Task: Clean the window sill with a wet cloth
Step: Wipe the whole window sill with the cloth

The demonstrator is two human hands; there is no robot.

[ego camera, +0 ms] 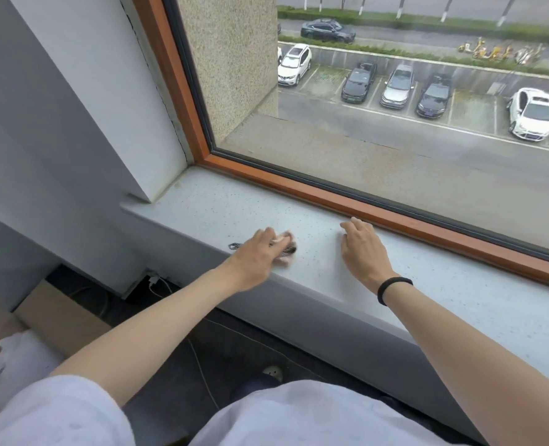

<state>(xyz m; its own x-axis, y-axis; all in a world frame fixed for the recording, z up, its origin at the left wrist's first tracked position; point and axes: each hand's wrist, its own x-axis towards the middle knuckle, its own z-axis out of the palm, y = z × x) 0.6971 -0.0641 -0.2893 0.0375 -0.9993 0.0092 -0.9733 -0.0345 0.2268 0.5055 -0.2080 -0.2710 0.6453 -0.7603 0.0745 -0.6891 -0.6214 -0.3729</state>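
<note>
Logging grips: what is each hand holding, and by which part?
Left hand holds a small blurred cloth bunched under its fingers; which part cannot be told. Right hand holds nothing.

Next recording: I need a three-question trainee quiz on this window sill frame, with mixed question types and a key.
1. True or false: the left hand holds the cloth on the window sill.
2. Where is the right hand?
A) flat on the glass
B) resting on the sill, fingertips near the wooden frame
C) hanging below the sill
3. Fill in: the black band is on the ____ wrist.

Key: 1 true; 2 B; 3 right.
</note>
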